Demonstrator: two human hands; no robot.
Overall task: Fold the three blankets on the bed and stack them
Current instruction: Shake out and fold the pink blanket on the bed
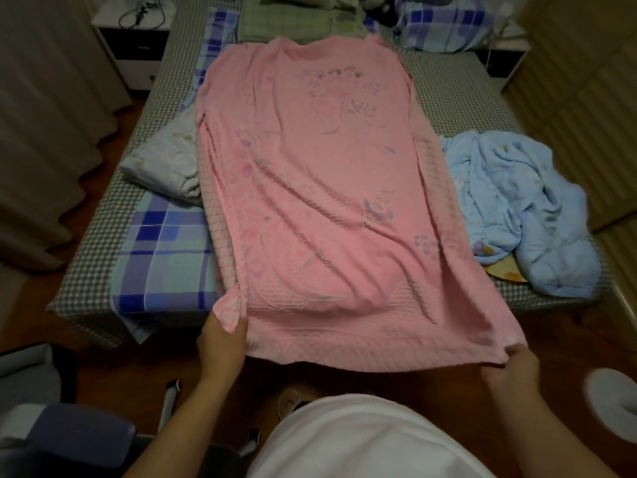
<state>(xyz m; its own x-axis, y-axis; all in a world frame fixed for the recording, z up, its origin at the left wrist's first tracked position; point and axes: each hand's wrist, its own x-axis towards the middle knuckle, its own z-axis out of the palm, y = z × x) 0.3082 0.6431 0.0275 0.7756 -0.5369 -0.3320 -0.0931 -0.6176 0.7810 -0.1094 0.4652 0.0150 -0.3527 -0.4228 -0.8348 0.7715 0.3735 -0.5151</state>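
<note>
A long pink blanket [320,188] with a faint flower pattern lies folded lengthwise down the middle of the bed, its near end hanging past the foot of the bed. My left hand [222,343] grips its near left corner. My right hand [512,369] grips the near right corner. A pale white-blue blanket [165,157] lies folded flat at the left, partly under the pink one. A light blue blanket [517,208] sits crumpled in a heap at the right.
The bed [103,250] has a grey checked cover and a blue plaid sheet [165,257]. Green folded bedding [289,19] and a plaid pillow [444,22] lie at the head. Nightstands [138,46] flank it. A chair [69,439] stands near left, curtains [44,132] beyond.
</note>
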